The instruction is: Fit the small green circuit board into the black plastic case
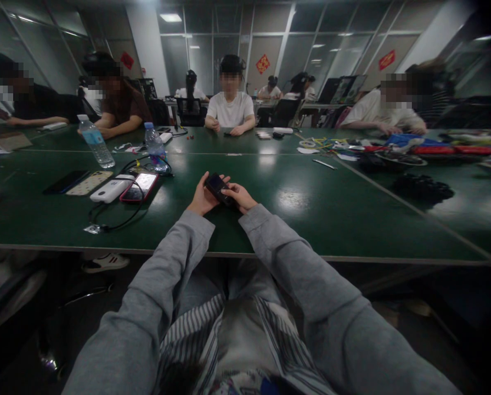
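Note:
A small black handheld device (217,186) with a dark screen and what look like buttons is held over the near part of the green table. My left hand (203,198) cradles it from the left and from below, with fingertips showing past its top edge. On the other side, my right hand (242,196) grips its lower right end, and the thumb lies on its face near the buttons. The fingers beneath the device are hidden. Both forearms, in grey sleeves, reach in over the table's front edge.
On the left lie a red-edged phone (139,187), a white power bank (112,189) with a black cable, and two more phones. Water bottles (97,144) stand behind them. Colourful cables (317,144), a pen (324,164) and a black bundle (424,187) lie right. Several people sit around.

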`<state>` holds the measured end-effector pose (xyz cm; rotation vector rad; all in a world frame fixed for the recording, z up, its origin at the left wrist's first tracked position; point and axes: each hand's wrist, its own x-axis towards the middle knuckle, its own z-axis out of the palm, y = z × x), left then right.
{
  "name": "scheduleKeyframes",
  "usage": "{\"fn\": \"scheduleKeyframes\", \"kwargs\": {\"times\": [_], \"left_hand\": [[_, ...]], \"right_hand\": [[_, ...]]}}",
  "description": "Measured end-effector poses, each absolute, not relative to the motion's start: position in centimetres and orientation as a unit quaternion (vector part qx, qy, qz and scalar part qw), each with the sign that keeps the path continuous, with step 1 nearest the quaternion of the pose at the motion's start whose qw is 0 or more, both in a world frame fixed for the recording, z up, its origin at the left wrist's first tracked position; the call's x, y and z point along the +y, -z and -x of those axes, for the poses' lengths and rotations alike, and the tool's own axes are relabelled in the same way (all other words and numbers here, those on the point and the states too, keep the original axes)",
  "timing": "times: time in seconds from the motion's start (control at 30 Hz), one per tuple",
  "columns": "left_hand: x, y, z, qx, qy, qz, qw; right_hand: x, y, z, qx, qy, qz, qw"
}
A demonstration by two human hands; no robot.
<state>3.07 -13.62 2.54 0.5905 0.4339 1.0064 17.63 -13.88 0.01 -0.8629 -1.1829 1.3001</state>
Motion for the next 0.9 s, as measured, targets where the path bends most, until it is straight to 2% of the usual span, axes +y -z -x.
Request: {"fn": "scheduleKeyframes", "kwargs": {"times": [0.9], "left_hand": [[-13.39,-2.24,-3.10,0.190,-0.481,-0.281,0.809]], "right_hand": [[-13.85,-0.08,-17.67,-0.479,-0.559,0.369,0.568]]}}
